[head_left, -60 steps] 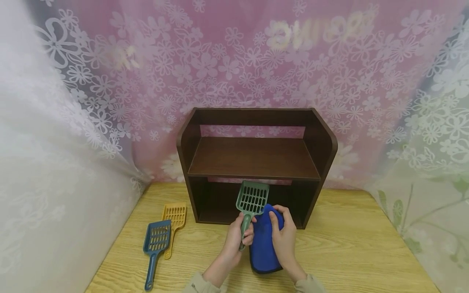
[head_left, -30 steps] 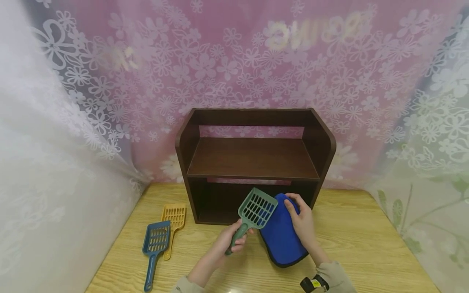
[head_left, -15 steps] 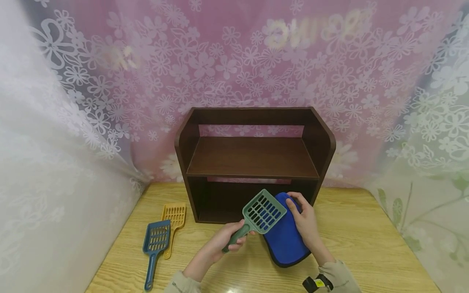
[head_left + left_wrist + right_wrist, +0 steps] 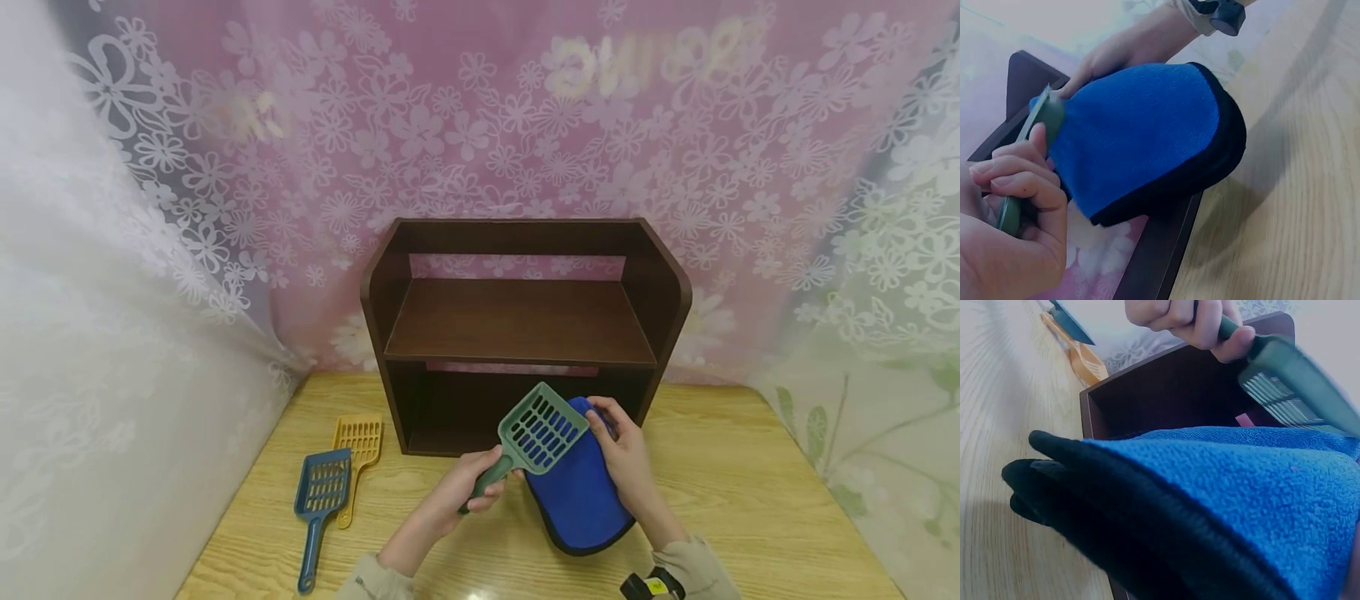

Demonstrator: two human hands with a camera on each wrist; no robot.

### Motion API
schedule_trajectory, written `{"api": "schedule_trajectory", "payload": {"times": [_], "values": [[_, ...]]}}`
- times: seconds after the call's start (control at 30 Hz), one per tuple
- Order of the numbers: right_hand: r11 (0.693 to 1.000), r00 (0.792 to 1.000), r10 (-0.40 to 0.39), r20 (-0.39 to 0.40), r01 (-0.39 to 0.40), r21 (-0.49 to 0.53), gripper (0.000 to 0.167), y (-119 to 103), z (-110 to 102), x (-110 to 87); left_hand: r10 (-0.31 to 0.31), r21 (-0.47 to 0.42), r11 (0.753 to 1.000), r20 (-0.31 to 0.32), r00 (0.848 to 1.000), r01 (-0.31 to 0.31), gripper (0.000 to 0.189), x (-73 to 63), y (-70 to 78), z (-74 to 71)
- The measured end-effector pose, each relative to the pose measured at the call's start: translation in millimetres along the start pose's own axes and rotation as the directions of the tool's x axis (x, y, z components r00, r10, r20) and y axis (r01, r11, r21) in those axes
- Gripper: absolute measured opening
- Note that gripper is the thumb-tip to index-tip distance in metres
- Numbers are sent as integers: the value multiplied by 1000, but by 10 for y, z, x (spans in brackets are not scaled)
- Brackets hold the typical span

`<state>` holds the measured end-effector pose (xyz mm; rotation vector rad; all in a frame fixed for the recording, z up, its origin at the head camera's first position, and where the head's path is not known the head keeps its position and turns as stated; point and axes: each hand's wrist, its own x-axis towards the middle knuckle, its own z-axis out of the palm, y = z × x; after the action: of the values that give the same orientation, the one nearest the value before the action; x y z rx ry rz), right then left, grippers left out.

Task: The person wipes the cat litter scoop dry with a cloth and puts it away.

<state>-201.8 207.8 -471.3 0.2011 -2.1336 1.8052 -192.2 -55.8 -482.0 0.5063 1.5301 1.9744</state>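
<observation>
My left hand [image 4: 472, 483] grips the handle of a green slotted litter scoop [image 4: 542, 429], its head tilted up to the right. A folded blue towel [image 4: 588, 500] with a black edge hangs from my right hand [image 4: 630, 454], which pinches its upper end between thumb and fingers. In the head view the scoop's head overlaps the towel's upper left part. The right wrist view shows the towel's fuzzy blue face [image 4: 1260, 494] and layered dark edges, with the scoop [image 4: 1291, 387] close beside it. Both are held above the table, before the shelf.
A dark brown two-tier shelf [image 4: 517, 321] stands at the back of the wooden table [image 4: 735, 483]. On the left lie a blue litter scoop [image 4: 322, 492] and a yellow one [image 4: 360, 442], partly overlapping. Flowered curtains [image 4: 480, 125] enclose the back and sides.
Over two seconds both hands have moved apart, the towel going right and the scoop tilting over to the right. In the last half second only slight motion shows.
</observation>
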Motion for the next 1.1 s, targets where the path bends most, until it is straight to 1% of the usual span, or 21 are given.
{"api": "schedule_trajectory", "payload": {"times": [0.13, 0.27, 0.37, 0.47, 0.6, 0.7, 0.77, 0.83, 0.87, 0.93, 0.97, 1.03, 1.1], "values": [[998, 1000, 3, 19, -4, 56, 28, 1, 56, 26, -8, -20, 1000, 64, 998, 10, 55, 14, -5, 61], [996, 1000, 21, 6, -21, 91, 27, 13, 105, 39, -14, -10, 1000, 69, 998, 15, 57, 17, -7, 111], [996, 999, 34, -5, -34, 80, 26, 21, 117, 17, -19, 11, 1000, 46, 999, 18, 56, 25, -14, 111], [998, 999, 38, -7, -37, 54, 26, 41, 103, -15, -22, 25, 999, 8, 1000, 22, 55, 27, -25, 71], [999, 1000, 15, 26, -16, 37, 27, 70, 52, -63, -17, 28, 999, -41, 999, 18, 50, 3, -22, -22], [1000, 998, -26, 56, 26, 17, 25, 78, 3, -88, -10, 44, 999, -67, 998, 13, 49, -19, -7, -105], [995, 993, -96, 62, 98, -34, 20, 81, -29, -89, -8, 83, 996, -75, 997, 14, 50, -36, 6, -161], [977, 981, -184, 62, 189, -102, 18, 69, -55, -80, -10, 147, 989, -74, 997, 21, 52, -60, 19, -215], [959, 970, -234, 63, 241, -146, 18, 60, -65, -71, -14, 182, 983, -69, 997, 27, 52, -72, 24, -240], [910, 940, -334, 71, 341, -236, 21, 41, -82, -42, -30, 259, 965, -49, 998, 42, 52, -97, 29, -276], [886, 927, -367, 80, 375, -274, 22, 28, -88, -26, -37, 298, 954, -37, 999, 46, 52, -105, 29, -287], [839, 908, -406, 100, 414, -353, 22, -4, -98, 9, -50, 356, 933, -9, 999, 50, 52, -115, 25, -296], [797, 899, -418, 130, 432, -423, 22, -28, -107, 48, -57, 389, 920, 13, 998, 47, 50, -117, 20, -288]]}}
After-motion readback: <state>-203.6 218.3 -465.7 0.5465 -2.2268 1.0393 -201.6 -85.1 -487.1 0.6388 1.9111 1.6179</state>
